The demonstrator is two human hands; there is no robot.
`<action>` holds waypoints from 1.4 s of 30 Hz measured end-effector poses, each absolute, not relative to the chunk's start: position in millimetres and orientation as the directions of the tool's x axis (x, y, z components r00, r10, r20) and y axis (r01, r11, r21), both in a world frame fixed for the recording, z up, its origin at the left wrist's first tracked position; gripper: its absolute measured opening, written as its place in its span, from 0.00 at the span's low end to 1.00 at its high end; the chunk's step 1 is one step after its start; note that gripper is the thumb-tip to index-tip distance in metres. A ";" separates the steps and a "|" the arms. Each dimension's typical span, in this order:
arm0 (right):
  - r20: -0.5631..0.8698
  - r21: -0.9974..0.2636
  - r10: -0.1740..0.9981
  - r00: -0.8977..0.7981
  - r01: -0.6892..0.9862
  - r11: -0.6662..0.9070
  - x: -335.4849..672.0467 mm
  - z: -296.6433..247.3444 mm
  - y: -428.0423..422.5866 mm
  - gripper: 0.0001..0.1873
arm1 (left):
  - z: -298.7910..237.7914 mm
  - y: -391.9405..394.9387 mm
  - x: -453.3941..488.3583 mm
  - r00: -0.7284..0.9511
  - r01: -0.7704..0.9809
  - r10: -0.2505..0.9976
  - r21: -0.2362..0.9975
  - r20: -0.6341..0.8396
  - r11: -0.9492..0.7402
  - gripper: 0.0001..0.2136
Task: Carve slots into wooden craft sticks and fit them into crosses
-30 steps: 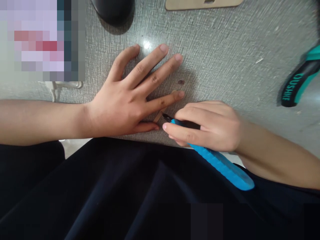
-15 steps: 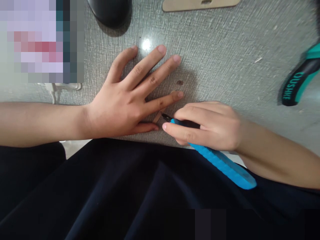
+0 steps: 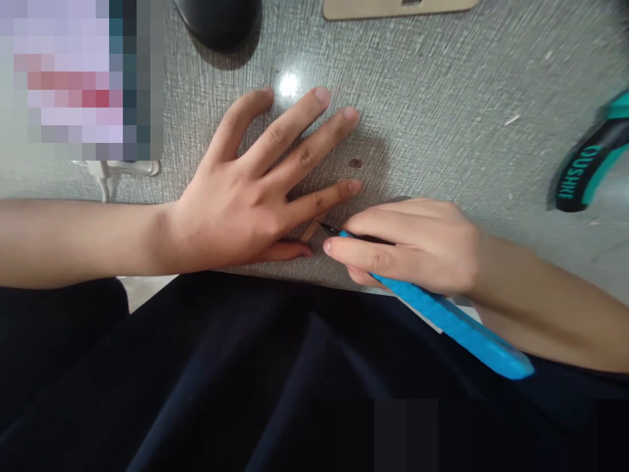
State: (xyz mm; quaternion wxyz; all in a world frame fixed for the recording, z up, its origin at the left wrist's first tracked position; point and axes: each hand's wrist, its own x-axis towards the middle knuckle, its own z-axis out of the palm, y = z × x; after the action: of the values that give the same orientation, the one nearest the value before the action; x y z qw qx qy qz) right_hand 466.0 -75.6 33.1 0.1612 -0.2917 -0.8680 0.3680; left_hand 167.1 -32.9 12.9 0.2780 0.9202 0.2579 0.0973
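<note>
My left hand (image 3: 250,190) lies with its fingers spread over the textured grey table. Between its index finger and thumb a piece of thin light-brown strip (image 3: 311,231) shows; the rest of the strip is hidden beneath the hand. My right hand (image 3: 413,246) is closed around a blue utility knife (image 3: 442,314). The knife's dark tip points left and meets or hovers just over the strip; I cannot tell which. Its long handle slants down to the right, past the table edge. A small dark brown chip (image 3: 354,162) rests above my left index fingertip.
A black computer mouse (image 3: 221,23) sits at the top, right of a blurred-out patch. A flat tan piece with a slot (image 3: 363,9) lies at the top edge. Black-and-teal tool handles (image 3: 580,170) are at the right. A white cable (image 3: 101,172) lies at the left.
My right hand has shifted slightly right, and the knife's handle end has moved farther right and down. My left hand stays nearly in place.
</note>
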 end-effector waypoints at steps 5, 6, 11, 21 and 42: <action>0.097 -0.712 0.602 -0.793 0.367 0.599 468.2 29.0 -74.7 0.14 | 14.5 -30.6 166.6 0.858 0.417 0.511 0.515 0.049 -0.749 0.40; 0.105 -0.699 0.595 -0.797 0.367 0.614 468.9 28.1 -74.7 0.14 | 14.8 -30.3 166.3 0.859 0.416 0.507 0.483 0.068 -0.770 0.40; 0.103 -0.659 0.578 -0.810 0.379 0.649 471.2 26.4 -75.1 0.13 | 13.8 -28.9 165.7 0.879 0.361 0.422 0.267 0.223 -0.893 0.41; 0.111 -0.710 0.530 -0.841 0.306 0.634 474.9 22.1 -71.2 0.15 | 11.9 -27.7 164.0 0.871 0.416 0.491 0.517 0.010 -0.748 0.36; -0.156 -0.799 0.635 -0.756 0.475 0.369 454.0 42.3 -83.8 0.16 | 9.4 -22.1 165.1 0.855 0.386 0.518 0.646 0.016 -0.658 0.38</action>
State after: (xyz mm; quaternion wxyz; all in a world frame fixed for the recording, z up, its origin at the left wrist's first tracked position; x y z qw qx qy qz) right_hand 454.0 -83.8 42.3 0.0894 -0.3373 -0.8225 0.4491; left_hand 165.1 -22.1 9.4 0.3293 0.9051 0.2497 0.0997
